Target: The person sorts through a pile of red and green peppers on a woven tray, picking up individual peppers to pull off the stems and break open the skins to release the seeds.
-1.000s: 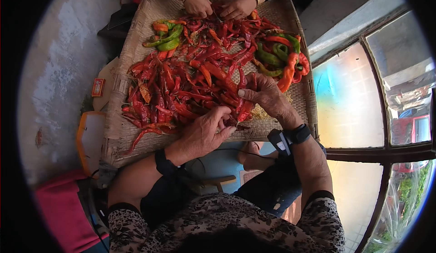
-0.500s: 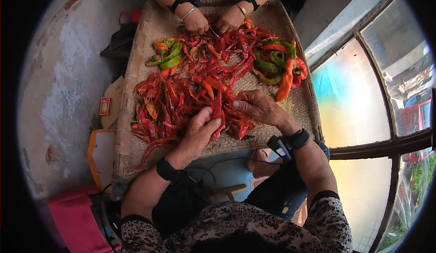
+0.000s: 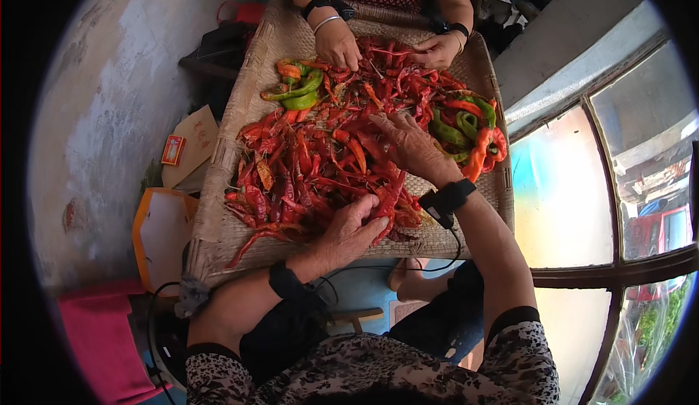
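Dried red chili peppers (image 3: 280, 194) lie heaped over a large woven tray (image 3: 218, 212). At the near side of the heap, my left hand (image 3: 348, 236) has thumb and fingers bent around one red chili pepper (image 3: 392, 200). My right hand (image 3: 416, 150) is stretched over the middle of the pile, palm down, its fingers out and touching the chilies; the fingertips are partly hidden. Green and orange peppers (image 3: 462, 130) lie in a bunch at the tray's right. A smaller bunch of green and orange peppers (image 3: 298, 92) is at the left.
Across the tray, another person's left-side hand (image 3: 338, 45) and right-side hand (image 3: 440, 50) work among the chilies. A rough wall (image 3: 109, 136) stands at the left, a framed window (image 3: 561, 194) at the right. An orange-edged box (image 3: 164, 234) is beside the tray.
My right hand has moved away from my left, forward onto the pile. The other person's hands have spread apart. The whole view has shifted a little.
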`<state>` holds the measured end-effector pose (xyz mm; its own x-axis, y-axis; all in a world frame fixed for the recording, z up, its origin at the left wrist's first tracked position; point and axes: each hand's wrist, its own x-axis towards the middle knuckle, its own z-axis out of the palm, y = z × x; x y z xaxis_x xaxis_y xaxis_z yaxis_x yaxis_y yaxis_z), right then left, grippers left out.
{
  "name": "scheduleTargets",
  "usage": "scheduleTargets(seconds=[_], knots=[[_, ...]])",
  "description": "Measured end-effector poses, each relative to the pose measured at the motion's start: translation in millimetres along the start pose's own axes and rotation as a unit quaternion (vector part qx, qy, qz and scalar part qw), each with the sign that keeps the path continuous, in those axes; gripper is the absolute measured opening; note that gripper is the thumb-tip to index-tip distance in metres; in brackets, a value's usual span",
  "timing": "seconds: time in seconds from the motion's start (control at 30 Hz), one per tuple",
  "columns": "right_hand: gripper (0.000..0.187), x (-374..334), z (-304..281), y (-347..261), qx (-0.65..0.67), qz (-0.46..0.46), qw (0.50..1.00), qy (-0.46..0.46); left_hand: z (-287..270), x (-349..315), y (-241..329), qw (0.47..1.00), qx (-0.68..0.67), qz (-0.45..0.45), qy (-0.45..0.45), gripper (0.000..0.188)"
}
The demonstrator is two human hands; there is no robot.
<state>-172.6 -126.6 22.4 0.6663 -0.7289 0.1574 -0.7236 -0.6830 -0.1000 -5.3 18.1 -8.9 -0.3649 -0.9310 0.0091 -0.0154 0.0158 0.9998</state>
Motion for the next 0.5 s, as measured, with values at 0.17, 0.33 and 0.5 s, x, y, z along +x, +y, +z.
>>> scheduleTargets(seconds=[0.17, 0.33, 0.5], knots=[[0.061, 39, 15, 13, -0.037, 0.007, 0.997, -0.074, 1, 1, 15, 1.000, 0.010, 0.010, 0.005, 0.025], [0.041, 45, 13, 16, 0.070, -0.018, 0.993, -0.088, 1, 5, 9, 0.999, -0.040, -0.009, 0.003, 0.026], [0.040, 3, -32, -16, 0.154, -0.022, 0.987, -0.024, 6, 1, 10, 0.974, -0.192, -0.117, -0.002, 0.032]])
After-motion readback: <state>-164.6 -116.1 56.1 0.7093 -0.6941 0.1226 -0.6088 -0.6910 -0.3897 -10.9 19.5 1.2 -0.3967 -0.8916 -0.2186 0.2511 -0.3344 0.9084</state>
